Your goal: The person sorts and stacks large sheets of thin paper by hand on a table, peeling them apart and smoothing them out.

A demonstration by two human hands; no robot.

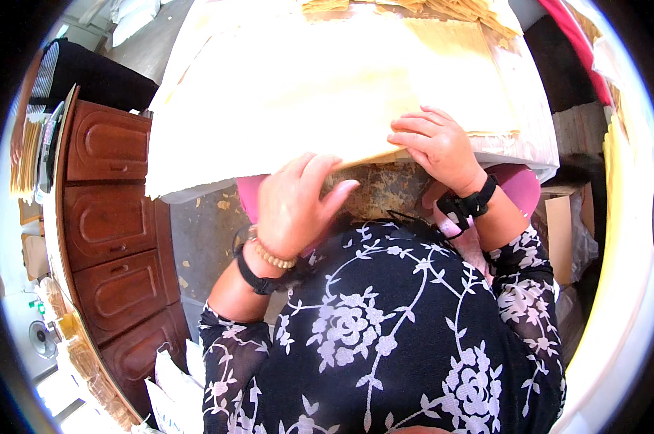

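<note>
The person looks down at a table (529, 108) covered with a pale cloth. On the table lies a big thin sheet (305, 87) of cream colour, and its near edge hangs a little over the table edge, close to the person's body.

The left hand (294, 206) is at the near edge of the sheet, in the middle of the picture. The fingers (320, 170) are together and bent upward, and the tips touch the underside or the edge of the sheet; I cannot tell if the hand pinches it or only pushes against it. On this wrist there are a black band (258, 281) and a bracelet of light beads (273, 257).

The right hand (435, 145) lies on top of the sheet, just beside the near edge, palm down. Its fingers (414, 130) are slightly apart and press flat on the sheet; they do not close around anything. This wrist has a black strap (472, 206) too.

The person wears a black blouse (385, 325) with a white flower pattern, and something pink (519, 188) shows under the table edge.

At the far side of the table there is a pile of thin yellow-brown sheets (464, 11). To the left stands a brown wooden cabinet (113, 217) with carved drawers. The floor (204, 239) between the cabinet and the person is grey with small crumbs on it.
</note>
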